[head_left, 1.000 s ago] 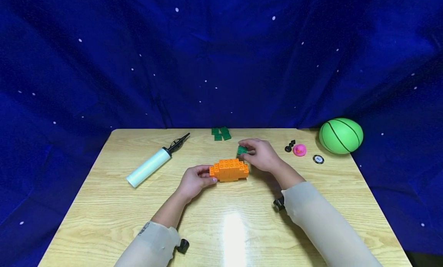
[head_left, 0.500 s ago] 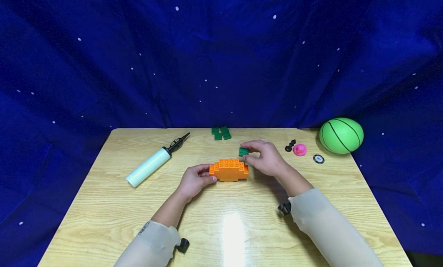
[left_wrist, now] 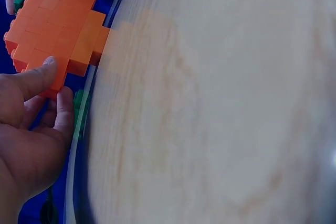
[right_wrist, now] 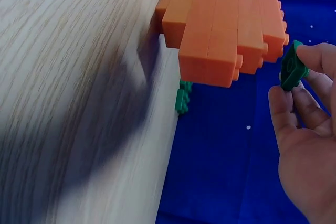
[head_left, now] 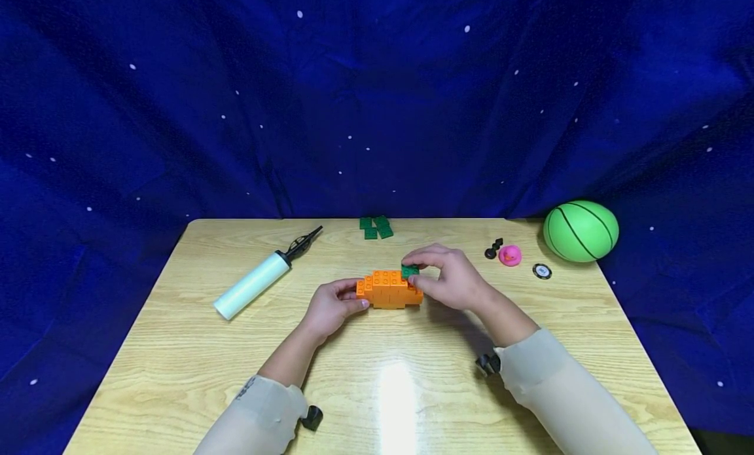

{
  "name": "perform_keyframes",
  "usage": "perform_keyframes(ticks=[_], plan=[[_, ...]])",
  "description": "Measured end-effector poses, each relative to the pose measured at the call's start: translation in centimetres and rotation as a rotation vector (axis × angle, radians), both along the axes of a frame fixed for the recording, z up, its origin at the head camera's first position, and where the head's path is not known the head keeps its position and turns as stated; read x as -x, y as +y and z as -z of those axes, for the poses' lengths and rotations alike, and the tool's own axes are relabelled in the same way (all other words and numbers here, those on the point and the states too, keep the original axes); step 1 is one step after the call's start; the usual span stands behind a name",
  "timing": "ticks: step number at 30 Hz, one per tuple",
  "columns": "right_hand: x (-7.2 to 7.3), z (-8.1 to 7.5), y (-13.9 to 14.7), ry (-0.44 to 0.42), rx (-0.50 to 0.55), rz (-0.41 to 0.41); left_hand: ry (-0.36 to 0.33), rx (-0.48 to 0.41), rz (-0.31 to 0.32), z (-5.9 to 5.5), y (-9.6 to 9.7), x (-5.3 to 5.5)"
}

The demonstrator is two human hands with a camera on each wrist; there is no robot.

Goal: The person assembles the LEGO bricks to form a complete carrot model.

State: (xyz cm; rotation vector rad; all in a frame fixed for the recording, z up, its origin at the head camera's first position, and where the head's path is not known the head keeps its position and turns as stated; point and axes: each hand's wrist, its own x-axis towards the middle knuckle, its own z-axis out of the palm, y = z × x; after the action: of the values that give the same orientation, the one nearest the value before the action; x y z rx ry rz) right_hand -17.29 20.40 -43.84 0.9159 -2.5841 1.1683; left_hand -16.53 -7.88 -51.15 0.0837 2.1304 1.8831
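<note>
An orange toy-brick build [head_left: 385,290], stepped at its ends and studded on top, stands near the table's middle. My left hand [head_left: 331,311] grips its left end, thumb on the near face, as the left wrist view [left_wrist: 37,135] also shows from the side. Between the thumb and fingers of my right hand [head_left: 450,278] is a thin green toy brick [right_wrist: 293,66], pinched at its edges. In the right wrist view it is tilted and sits a small gap off the studs. From the head it overlaps the build's upper right end.
Several flat green bricks [head_left: 377,228] lie at the table's back edge. A white hand pump [head_left: 253,285] is on the left. At the right are a black chess piece [head_left: 493,249], a pink rubber duck [head_left: 510,255], a poker chip [head_left: 542,271] and a green ball [head_left: 580,231].
My right hand first shifts slightly right with the green brick, then brings it nearer and leftward, over the orange build's right part. The left hand and the build stay put.
</note>
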Motion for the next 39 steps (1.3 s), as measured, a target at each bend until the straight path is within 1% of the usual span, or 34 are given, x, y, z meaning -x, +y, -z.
perform_keyframes(ticks=[5,9,15,25,33,39], plan=[[-0.16,-0.04,-0.32,0.015,-0.029,-0.038,0.005,0.015,-0.005,-0.05,0.04,0.00],[-0.23,0.05,-0.45,0.016,-0.041,-0.052,0.009,0.026,-0.006,-0.18,0.14,-0.12],[-0.38,-0.12,-0.62,0.002,-0.059,-0.049,0.018,0.028,-0.013,-0.11,0.19,-0.14],[-0.41,-0.23,-0.67,-0.022,-0.074,-0.039,0.011,0.025,-0.013,-0.07,0.13,-0.14],[-0.50,-0.23,-0.62,-0.055,-0.049,-0.042,0.000,0.018,-0.014,-0.16,0.20,-0.17],[-0.48,-0.06,-0.62,-0.052,-0.022,-0.043,0.010,0.016,-0.015,-0.02,0.17,-0.15]])
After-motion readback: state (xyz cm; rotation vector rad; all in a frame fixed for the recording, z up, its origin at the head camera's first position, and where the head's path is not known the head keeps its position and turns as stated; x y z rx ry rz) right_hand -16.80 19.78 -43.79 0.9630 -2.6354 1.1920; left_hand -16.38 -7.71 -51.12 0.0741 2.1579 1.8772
